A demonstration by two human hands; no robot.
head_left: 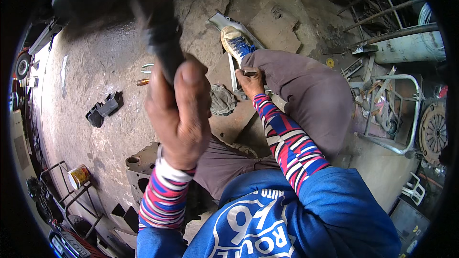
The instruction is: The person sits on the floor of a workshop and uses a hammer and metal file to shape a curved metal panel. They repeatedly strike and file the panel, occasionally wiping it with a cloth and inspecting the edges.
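My left hand (179, 110) is raised close to the camera, its fingers wrapped round the dark handle of a hammer (165, 43). The large dark hammer head is smeared by motion at the upper left. Lower down, by my shoe (234, 43), my right hand (251, 84) is closed on a short metal rod (249, 71). Its lower end is hidden, so I cannot tell whether it is a chisel or a punch. Beneath that hand lies a narrow metal strip (233, 74). The shoe rests on or against a longer metal piece (221, 20).
A crumpled grey cloth (223, 100) lies left of my right hand. Pliers (147, 68), an orange-handled tool (143, 81) and a black plastic part (103, 109) are on the concrete floor. A metal frame (416, 110) and a round clutch plate (434, 131) stand at right.
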